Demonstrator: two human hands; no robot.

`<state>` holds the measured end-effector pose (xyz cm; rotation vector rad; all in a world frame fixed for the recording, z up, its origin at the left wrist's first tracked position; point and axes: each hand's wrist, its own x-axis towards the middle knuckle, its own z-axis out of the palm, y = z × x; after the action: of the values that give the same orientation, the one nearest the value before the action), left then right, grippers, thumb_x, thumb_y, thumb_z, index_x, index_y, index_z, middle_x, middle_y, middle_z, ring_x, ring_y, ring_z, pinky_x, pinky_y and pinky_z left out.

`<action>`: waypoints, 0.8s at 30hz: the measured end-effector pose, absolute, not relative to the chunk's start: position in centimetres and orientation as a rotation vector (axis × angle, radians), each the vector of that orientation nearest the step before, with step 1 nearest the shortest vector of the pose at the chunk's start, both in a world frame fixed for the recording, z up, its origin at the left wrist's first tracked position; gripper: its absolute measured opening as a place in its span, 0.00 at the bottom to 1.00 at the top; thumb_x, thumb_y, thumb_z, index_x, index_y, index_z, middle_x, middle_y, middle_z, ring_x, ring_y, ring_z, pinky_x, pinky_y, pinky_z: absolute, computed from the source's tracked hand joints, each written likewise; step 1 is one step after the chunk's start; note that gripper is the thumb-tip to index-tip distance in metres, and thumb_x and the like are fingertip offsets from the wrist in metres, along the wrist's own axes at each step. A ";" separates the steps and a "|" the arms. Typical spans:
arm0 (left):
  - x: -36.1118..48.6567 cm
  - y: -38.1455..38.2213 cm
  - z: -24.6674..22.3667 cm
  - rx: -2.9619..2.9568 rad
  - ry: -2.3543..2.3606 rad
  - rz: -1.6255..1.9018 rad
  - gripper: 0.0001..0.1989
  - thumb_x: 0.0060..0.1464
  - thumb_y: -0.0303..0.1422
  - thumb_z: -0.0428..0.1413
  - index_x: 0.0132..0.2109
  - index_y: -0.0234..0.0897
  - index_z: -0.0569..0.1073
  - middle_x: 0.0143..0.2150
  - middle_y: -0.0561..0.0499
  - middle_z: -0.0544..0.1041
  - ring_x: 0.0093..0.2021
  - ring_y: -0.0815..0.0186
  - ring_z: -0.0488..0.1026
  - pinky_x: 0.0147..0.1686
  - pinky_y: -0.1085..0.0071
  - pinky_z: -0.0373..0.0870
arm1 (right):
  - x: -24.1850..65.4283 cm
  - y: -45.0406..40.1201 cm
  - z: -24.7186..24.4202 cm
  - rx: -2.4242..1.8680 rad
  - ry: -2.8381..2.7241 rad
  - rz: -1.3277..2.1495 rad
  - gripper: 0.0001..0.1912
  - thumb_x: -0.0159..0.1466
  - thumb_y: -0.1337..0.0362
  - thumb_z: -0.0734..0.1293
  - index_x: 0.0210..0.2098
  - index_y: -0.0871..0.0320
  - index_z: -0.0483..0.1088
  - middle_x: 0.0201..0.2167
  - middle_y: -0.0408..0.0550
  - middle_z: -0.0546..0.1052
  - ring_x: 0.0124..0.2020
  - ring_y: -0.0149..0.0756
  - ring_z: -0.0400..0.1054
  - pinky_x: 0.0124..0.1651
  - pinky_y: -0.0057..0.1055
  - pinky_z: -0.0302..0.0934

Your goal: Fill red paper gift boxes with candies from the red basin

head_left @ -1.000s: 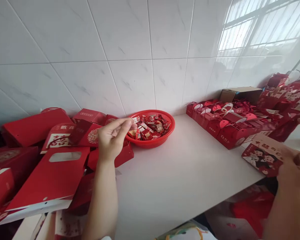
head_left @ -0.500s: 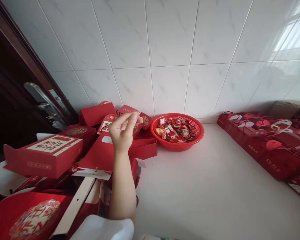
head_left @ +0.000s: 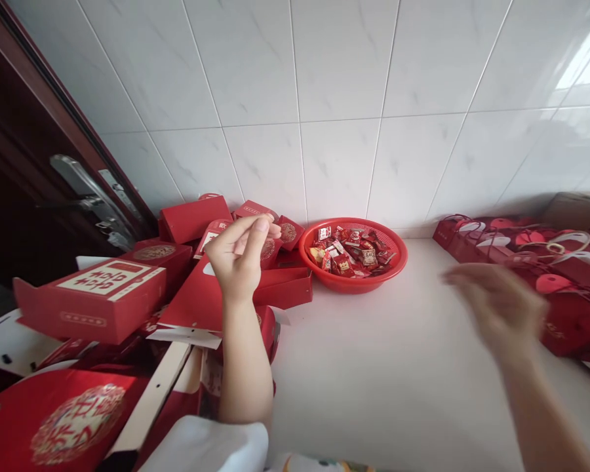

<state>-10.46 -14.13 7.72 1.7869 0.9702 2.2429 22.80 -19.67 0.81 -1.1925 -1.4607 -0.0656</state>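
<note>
My left hand is raised over the pile of red cardboard boxes, its thumb pressed to the curled fingers. Whether something small is in that pinch, I cannot make out. Blurred by motion, my right hand hovers above the right part of the white tabletop, its fingers pointing left; I cannot see anything in it. Between the hands, near the wall, stands a red plastic basket with several wrapped sweets inside. Just left of the basket lies an open red box.
More red boxes with cream lettering and a round gold print are heaped on the left. Red gift bags stand in rows at the right. Behind are a tiled wall and a dark door with a metal handle.
My right hand has come into view from the right. The left hand keeps its pinch and stays over the boxes. The camera view has shifted slightly.
</note>
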 end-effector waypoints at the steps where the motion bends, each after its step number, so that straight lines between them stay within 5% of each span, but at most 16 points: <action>1: -10.5 -14.5 7.9 1.799 0.956 2.259 0.10 0.59 0.38 0.60 0.35 0.37 0.80 0.27 0.53 0.81 0.30 0.66 0.80 0.34 0.68 0.79 | 20.5 -19.5 0.3 -1.115 -1.704 0.061 0.10 0.67 0.55 0.67 0.39 0.54 0.76 0.34 0.51 0.81 0.34 0.40 0.76 0.37 0.35 0.70; 4: -10.8 -15.5 8.3 1.816 0.830 2.342 0.06 0.59 0.35 0.61 0.36 0.39 0.81 0.27 0.54 0.80 0.28 0.67 0.79 0.33 0.68 0.79 | 12.7 -17.7 -2.4 -0.908 -2.267 0.476 0.08 0.67 0.61 0.67 0.43 0.55 0.75 0.38 0.52 0.81 0.35 0.39 0.77 0.38 0.33 0.68; 8: -11.3 -16.8 8.6 1.833 0.822 2.385 0.06 0.60 0.32 0.60 0.36 0.43 0.82 0.28 0.55 0.80 0.30 0.65 0.79 0.33 0.65 0.79 | 4.4 -14.6 -6.3 -1.065 -2.400 0.621 0.12 0.63 0.62 0.71 0.45 0.56 0.72 0.42 0.52 0.81 0.35 0.39 0.75 0.35 0.31 0.62; 11: -11.8 -17.3 8.6 1.821 0.935 2.368 0.06 0.60 0.36 0.60 0.36 0.44 0.82 0.28 0.54 0.80 0.32 0.62 0.80 0.35 0.63 0.80 | 1.6 -13.4 -7.7 -1.060 -2.335 0.694 0.03 0.66 0.66 0.66 0.35 0.57 0.70 0.35 0.48 0.79 0.32 0.35 0.70 0.34 0.29 0.57; 16: -12.0 -17.5 8.4 1.835 0.931 2.322 0.07 0.61 0.36 0.60 0.36 0.43 0.82 0.29 0.54 0.81 0.33 0.64 0.80 0.36 0.65 0.79 | 2.9 -13.3 -5.2 -0.903 -2.069 0.738 0.13 0.69 0.63 0.60 0.27 0.56 0.64 0.25 0.43 0.70 0.26 0.31 0.60 0.31 0.28 0.56; 24: -8.6 -16.2 8.0 2.195 1.094 1.338 0.08 0.61 0.36 0.57 0.36 0.39 0.79 0.33 0.51 0.81 0.33 0.65 0.78 0.34 0.72 0.73 | 11.1 -13.6 0.8 -0.995 -1.846 0.674 0.16 0.67 0.54 0.64 0.28 0.56 0.68 0.25 0.43 0.71 0.27 0.32 0.61 0.32 0.28 0.57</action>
<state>-8.59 -16.24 7.95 2.1948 1.0942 1.3382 11.08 -13.56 0.82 -0.9947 -1.8463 0.6737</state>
